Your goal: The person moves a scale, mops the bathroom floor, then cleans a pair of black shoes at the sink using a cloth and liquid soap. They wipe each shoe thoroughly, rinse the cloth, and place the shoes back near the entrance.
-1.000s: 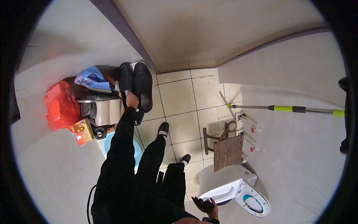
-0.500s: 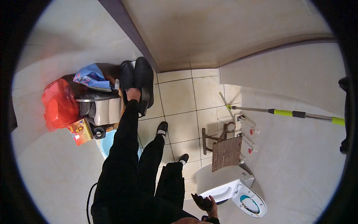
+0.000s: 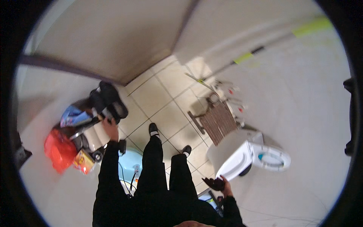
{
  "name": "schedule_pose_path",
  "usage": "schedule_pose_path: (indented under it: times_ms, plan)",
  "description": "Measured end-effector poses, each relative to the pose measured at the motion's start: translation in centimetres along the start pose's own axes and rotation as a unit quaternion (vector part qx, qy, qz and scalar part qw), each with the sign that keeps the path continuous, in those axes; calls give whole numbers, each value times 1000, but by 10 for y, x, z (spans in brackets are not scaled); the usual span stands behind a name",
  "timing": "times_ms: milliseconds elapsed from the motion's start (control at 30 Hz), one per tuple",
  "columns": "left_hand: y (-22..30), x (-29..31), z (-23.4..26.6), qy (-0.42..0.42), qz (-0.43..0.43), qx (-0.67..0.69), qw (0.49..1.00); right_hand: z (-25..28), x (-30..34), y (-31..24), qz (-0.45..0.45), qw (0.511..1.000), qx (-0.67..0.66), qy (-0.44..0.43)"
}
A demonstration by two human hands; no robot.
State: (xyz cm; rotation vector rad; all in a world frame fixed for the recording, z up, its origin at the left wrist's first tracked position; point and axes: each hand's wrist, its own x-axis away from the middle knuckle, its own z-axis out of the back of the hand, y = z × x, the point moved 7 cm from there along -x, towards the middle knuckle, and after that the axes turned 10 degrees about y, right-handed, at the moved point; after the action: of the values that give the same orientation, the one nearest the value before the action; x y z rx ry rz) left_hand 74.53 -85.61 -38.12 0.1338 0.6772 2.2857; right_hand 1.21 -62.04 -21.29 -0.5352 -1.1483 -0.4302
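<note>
My left hand (image 3: 110, 129) is beside a pale roll (image 3: 99, 133) on the cluttered ledge at the left. Its fingers point up and are apart, with nothing seen in them. Just beyond the fingertips lie black slippers (image 3: 109, 99). A blue bag (image 3: 73, 116) and a red plastic bag (image 3: 60, 151) rest nearby, with a yellow and red box (image 3: 84, 162) in front. Low at the right, my right hand (image 3: 226, 187) is closed on a dark brown object (image 3: 214, 184) with a pointed end; its kind cannot be made out.
A light blue basin (image 3: 129, 162) stands beside my left leg. To the right are a wooden slatted folding stool (image 3: 219, 123) and a white toilet (image 3: 228, 147) with its seat raised. A green and grey mop pole (image 3: 245, 57) leans on the right wall. The floor (image 3: 155, 98) is cream tile.
My left hand has drawn back from the black slippers toward me, and they stay on the ledge. The view has turned. My right hand still holds the dark brown object.
</note>
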Motion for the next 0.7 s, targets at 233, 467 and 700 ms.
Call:
schedule_pose_path:
  times_ms: [233,467,700]
  plan:
    - [23,86,50,-231,-69,9,970,84,-19,43,87,996,-4,-2]
    - [129,228,82,-372,-149,88,912,216,-59,159,153,981,-121,-8]
    - [290,532,86,-636,-121,211,732,358,-96,407,108,951,-253,145]
